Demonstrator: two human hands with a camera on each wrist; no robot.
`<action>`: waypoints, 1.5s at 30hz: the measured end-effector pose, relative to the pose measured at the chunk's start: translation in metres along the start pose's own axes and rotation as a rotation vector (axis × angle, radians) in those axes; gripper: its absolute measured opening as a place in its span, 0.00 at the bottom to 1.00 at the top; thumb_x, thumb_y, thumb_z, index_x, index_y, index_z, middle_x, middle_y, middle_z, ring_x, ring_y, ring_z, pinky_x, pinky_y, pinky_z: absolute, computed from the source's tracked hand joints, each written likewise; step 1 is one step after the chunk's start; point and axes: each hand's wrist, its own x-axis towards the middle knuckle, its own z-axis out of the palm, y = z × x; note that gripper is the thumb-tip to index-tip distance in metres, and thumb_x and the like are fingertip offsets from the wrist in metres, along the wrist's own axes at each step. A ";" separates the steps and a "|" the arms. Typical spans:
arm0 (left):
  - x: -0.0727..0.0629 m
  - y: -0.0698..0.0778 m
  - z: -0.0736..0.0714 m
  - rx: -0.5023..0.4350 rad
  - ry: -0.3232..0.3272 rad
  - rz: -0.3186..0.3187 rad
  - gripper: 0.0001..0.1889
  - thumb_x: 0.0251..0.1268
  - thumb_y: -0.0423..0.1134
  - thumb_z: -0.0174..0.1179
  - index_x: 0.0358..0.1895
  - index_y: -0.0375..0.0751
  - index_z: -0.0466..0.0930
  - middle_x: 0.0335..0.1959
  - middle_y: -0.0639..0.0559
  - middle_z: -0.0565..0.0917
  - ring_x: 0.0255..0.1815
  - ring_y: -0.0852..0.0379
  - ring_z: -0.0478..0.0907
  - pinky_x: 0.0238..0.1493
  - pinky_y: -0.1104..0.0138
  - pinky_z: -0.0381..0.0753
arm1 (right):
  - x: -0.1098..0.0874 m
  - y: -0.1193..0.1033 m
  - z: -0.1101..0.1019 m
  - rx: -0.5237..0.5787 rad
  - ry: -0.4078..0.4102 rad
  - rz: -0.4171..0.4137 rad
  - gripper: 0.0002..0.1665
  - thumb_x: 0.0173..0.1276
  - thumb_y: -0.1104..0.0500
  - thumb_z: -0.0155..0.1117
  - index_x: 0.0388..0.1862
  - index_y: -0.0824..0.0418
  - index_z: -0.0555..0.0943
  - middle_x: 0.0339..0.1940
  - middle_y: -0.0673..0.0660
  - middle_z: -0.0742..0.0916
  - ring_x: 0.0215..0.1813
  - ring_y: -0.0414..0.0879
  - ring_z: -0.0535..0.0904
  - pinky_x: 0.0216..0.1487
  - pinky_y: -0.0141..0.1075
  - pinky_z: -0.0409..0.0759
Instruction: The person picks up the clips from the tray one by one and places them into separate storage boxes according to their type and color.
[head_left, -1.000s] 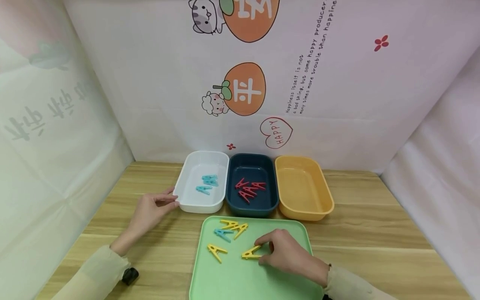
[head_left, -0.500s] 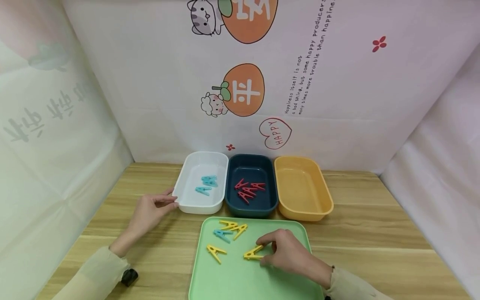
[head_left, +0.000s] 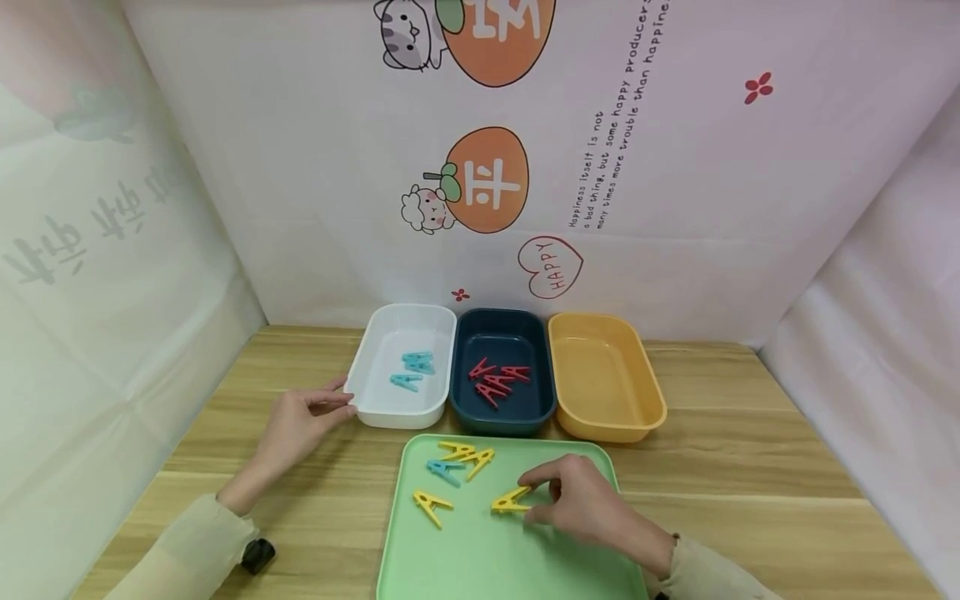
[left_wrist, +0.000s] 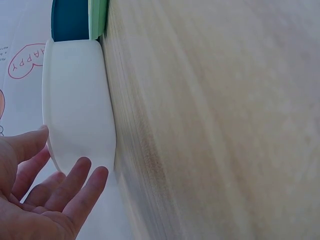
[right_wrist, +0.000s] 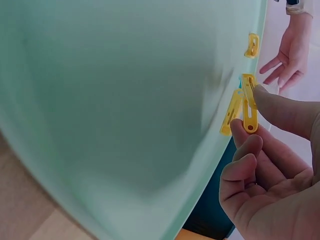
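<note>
My right hand (head_left: pixel 588 504) pinches a yellow clothespin (head_left: pixel 510 501) by its spread legs between thumb and forefinger, low over the green tray (head_left: pixel 465 558). The right wrist view shows this clothespin (right_wrist: pixel 250 117) from the side, partly covered by the thumb tip. Left of it on the tray lie a lone yellow clothespin (head_left: pixel 432 507), two more yellow ones near the far edge and a light blue clothespin (head_left: pixel 446 471). With fingers loosely spread, my left hand (head_left: pixel 297 427) touches the near left corner of the white container (head_left: pixel 401 418), thumb at its rim in the left wrist view.
A dark blue container (head_left: pixel 502 425) with several red clothespins stands between the white one, which bears light blue clothespins, and a yellow container (head_left: pixel 607 375) with nothing in it. All three stand behind the tray on a wooden table (head_left: pixel 750 467), against a printed backdrop.
My right hand has shifted slightly right and up with the yellow clothespin. My left hand has stayed at the white container.
</note>
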 end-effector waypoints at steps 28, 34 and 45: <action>0.001 -0.001 -0.001 -0.033 -0.005 0.003 0.12 0.65 0.33 0.76 0.47 0.30 0.91 0.63 0.38 0.83 0.54 0.40 0.87 0.42 0.75 0.83 | -0.010 -0.008 -0.047 0.080 0.197 0.018 0.20 0.56 0.61 0.86 0.48 0.60 0.93 0.24 0.48 0.83 0.31 0.46 0.75 0.29 0.33 0.71; 0.001 -0.001 -0.001 -0.031 -0.007 0.000 0.12 0.65 0.33 0.76 0.47 0.30 0.91 0.63 0.38 0.83 0.54 0.40 0.87 0.42 0.75 0.83 | -0.011 -0.009 -0.059 0.143 0.229 0.003 0.21 0.58 0.61 0.85 0.50 0.63 0.92 0.30 0.52 0.87 0.31 0.47 0.76 0.28 0.33 0.72; 0.000 -0.002 -0.001 -0.038 -0.007 -0.002 0.11 0.65 0.33 0.76 0.47 0.30 0.91 0.63 0.38 0.83 0.56 0.40 0.87 0.44 0.76 0.82 | -0.010 -0.004 -0.086 0.189 0.291 -0.003 0.20 0.60 0.65 0.83 0.51 0.68 0.90 0.32 0.57 0.87 0.28 0.44 0.74 0.26 0.32 0.69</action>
